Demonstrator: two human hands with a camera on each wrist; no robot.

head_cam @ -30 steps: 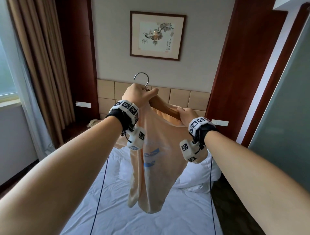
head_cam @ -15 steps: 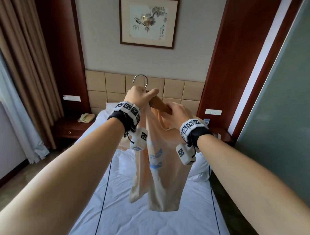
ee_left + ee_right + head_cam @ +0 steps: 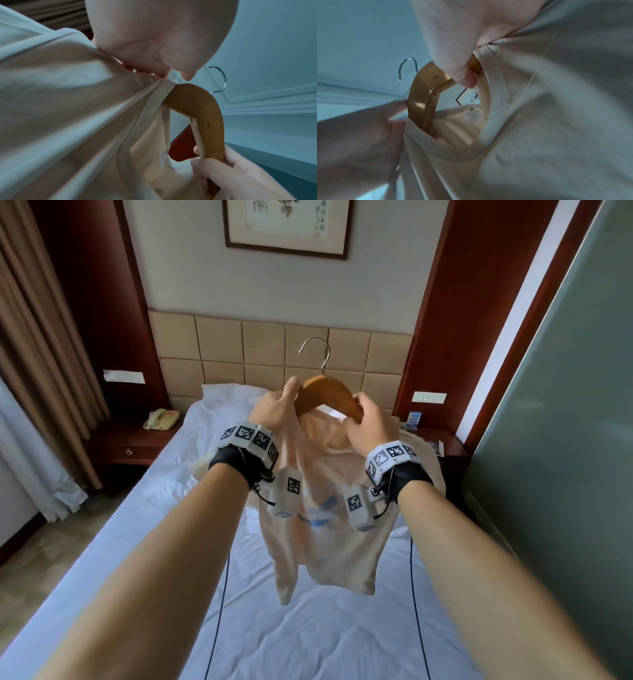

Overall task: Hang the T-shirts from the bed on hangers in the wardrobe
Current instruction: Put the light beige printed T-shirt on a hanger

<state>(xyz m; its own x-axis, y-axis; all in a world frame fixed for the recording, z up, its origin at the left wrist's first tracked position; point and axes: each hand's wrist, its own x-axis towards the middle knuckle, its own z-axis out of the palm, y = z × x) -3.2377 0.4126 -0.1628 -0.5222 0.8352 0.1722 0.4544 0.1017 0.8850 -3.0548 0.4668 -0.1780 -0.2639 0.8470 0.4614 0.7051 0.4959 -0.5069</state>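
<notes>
A beige T-shirt [image 3: 329, 535] with a blue print hangs over the bed [image 3: 308, 638], its neck opening round a wooden hanger [image 3: 325, 393] with a metal hook [image 3: 317, 350]. My left hand [image 3: 284, 402] pinches the collar [image 3: 164, 83] at the hanger's left arm, thumb up against the wood. My right hand [image 3: 363, 412] grips the hanger's right arm [image 3: 212, 142] at the collar's other side. The right wrist view shows the hanger [image 3: 419, 102] passing down into the neck opening, with the T-shirt [image 3: 547, 121] draped below. The hanger's two ends are hidden inside the fabric.
A pillow [image 3: 233, 402] and tiled headboard [image 3: 239, 350] lie ahead. Bedside tables stand on both sides, the left with a phone [image 3: 161, 419]. A frosted glass panel [image 3: 565, 457] rises on the right, curtains [image 3: 41, 354] on the left. A pale cloth [image 3: 200, 469] lies on the bed.
The hanger has turned level and dropped lower. My left hand has shifted from the hanger's top by the hook to the collar on its left arm. The head view has tilted down.
</notes>
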